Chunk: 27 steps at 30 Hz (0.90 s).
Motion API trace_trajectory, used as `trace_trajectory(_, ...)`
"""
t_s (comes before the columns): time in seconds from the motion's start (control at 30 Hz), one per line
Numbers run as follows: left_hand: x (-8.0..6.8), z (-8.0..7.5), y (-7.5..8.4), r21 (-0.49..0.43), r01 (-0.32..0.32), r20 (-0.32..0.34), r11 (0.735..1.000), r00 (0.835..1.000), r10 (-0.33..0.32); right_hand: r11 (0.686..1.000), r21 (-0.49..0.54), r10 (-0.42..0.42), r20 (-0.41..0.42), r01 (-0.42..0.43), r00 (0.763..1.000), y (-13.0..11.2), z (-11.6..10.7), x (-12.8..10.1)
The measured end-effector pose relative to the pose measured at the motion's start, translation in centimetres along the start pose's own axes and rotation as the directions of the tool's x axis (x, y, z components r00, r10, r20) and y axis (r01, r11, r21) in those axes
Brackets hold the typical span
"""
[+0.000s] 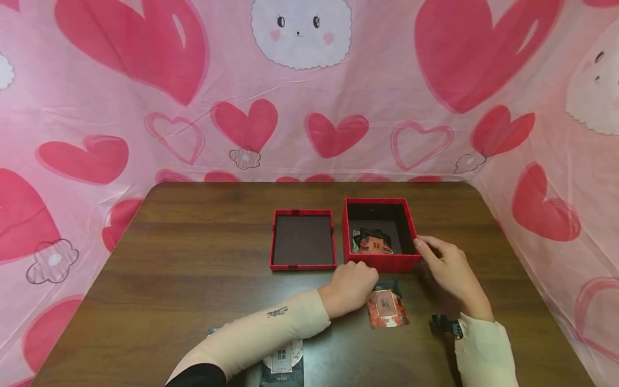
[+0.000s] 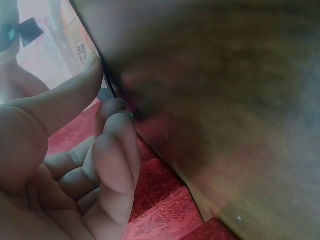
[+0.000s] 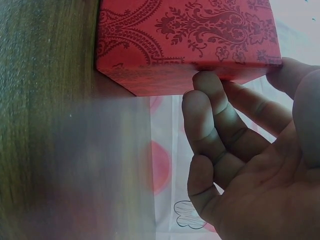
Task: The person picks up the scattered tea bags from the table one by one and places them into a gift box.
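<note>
- Worktop [image 1: 193, 242] of dark brown wood carries everything within easy reach.
- Deep red patterned cardboard box [image 1: 382, 263] stands open; its shallow red lid [image 1: 302, 239] lies inverted just beside.
- Right hand [image 1: 452, 271] braces the box's right wall, fingers [image 3: 215, 100] nearly straight, steadying it.
- Left hand [image 1: 350, 285] curls against the front wall; whether it holds anything I cannot tell.
- Red foil sachet [image 1: 387, 309] lies near, another inside [image 1: 374, 243].

You're facing dark wood-grain table [image 1: 193, 252], rounded far corners. Pink cloth backdrop [image 1: 121, 134] wraps round back + both sides, printed w/ red hearts [image 1: 336, 134], some outline-only, plus white fluffy cartoon face [image 1: 301, 32] top centre. Light even, soft sheen on tabletop.
</note>
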State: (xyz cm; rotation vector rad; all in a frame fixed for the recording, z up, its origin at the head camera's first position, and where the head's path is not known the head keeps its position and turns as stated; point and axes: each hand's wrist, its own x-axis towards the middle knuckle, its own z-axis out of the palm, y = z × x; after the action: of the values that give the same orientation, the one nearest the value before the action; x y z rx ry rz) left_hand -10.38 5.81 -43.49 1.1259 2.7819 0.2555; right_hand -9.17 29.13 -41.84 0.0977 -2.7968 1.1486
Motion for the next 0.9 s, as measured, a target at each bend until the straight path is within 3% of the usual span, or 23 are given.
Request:
trace_trajectory(0.27,-0.3,-0.1,0.3,0.023,0.045,0.030,0.999,0.998,-0.046,1.000,-0.001,-0.006,-0.006,0.006,1.000,0.0,0.0,0.0)
trace_trajectory(0.4,-0.4,-0.2,0.0,-0.105,0.042,0.017,0.994,0.999,-0.041,1.000,0.004,0.007,0.012,-0.007,1.000,0.0,-0.1,0.0)
trace_trajectory(0.57,-0.6,-0.5,-0.7,-0.296,-0.002,0.021,0.955,1.000,0.009,1.000,0.009,0.029,0.033,-0.029,0.999,-0.1,-0.3,-0.1)
trace_trajectory(0.67,-0.7,-0.6,-1.0,-0.399,0.018,0.052,0.917,0.999,0.003,1.000,0.007,0.022,0.028,-0.022,0.999,-0.1,-0.2,-0.1)
trace_trajectory(0.73,-0.8,-0.7,-1.2,-0.477,0.057,0.083,0.877,0.996,-0.020,1.000,0.001,0.008,0.019,-0.008,1.000,-0.1,-0.1,-0.1)
trace_trajectory(0.9,-1.1,-1.3,-1.4,-0.682,0.156,0.176,0.715,0.983,-0.047,1.000,-0.004,-0.017,0.003,0.017,1.000,0.1,0.1,0.0)
